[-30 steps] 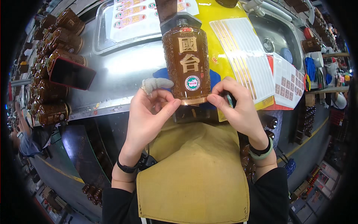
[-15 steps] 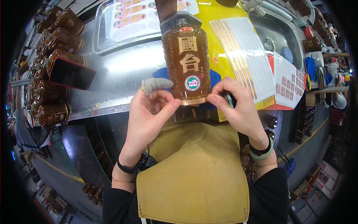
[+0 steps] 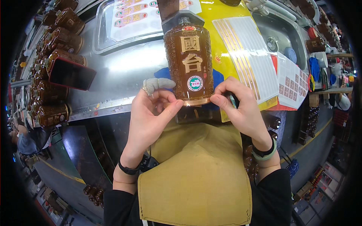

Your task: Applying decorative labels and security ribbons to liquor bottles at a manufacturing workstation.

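A glossy brown bottle [image 3: 187, 49] with raised gold lettering and a round green-and-white sticker [image 3: 195, 83] lies with its base toward me. Along its base edge runs a thin gold strip [image 3: 197, 101]. My left hand [image 3: 152, 107], index finger in a knitted finger cover [image 3: 158, 85], pinches the strip's left end. At the right end, the thumb of my right hand [image 3: 237, 103] presses the strip with curled fingers behind. A slim dark tool [image 3: 232, 100] is tucked in that palm, mostly hidden. The bottle's neck rests in a dark grey holder [image 3: 182, 19].
A sheet of gold strips [image 3: 237, 52] lies on yellow plastic [image 3: 211, 37] beside the bottle. Left stand several brown bottles [image 3: 56, 94] and a phone [image 3: 72, 74]. Behind is a metal tray [image 3: 101, 35] with sticker sheets; at right, a sink [image 3: 277, 35] and a label sheet [image 3: 291, 84].
Both hands hold nearly the same pose at the bottle's base. At the far left, a person in the background has shifted slightly.
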Demonstrator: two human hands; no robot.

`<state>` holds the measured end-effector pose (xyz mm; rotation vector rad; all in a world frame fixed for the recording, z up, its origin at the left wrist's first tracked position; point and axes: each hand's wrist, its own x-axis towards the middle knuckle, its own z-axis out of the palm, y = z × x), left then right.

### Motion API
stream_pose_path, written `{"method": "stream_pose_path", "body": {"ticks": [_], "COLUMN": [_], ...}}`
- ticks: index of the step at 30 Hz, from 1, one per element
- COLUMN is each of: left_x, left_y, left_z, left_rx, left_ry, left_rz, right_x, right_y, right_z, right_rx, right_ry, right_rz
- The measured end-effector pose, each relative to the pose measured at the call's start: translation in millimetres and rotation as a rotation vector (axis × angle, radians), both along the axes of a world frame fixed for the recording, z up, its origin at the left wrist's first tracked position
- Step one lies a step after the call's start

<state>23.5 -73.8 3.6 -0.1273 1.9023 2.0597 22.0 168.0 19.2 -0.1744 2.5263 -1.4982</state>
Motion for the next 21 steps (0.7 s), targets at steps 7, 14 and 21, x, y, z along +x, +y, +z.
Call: {"method": "stream_pose_path", "body": {"ticks": [7, 14, 21], "left_x": [1.3, -0.3, -0.3], "left_y": [0.8, -1.6, 2.1], "left_z": [-1.2, 3.1, 1.1], "left_rx": [0.001, -0.039, 0.010], "left_ry": [0.000, -0.030, -0.017], "left_rz": [0.014, -0.023, 0.024], "right_x": [0.1, -0.5, -0.4], "right_y": [0.4, 0.4, 1.6], "right_z": [-2.1, -0.4, -1.5], "right_rx": [-0.011, 0.013, -0.002], "right_ry": [0.039, 0.033, 0.007], "right_rz": [0.007, 0.009, 0.009]}}
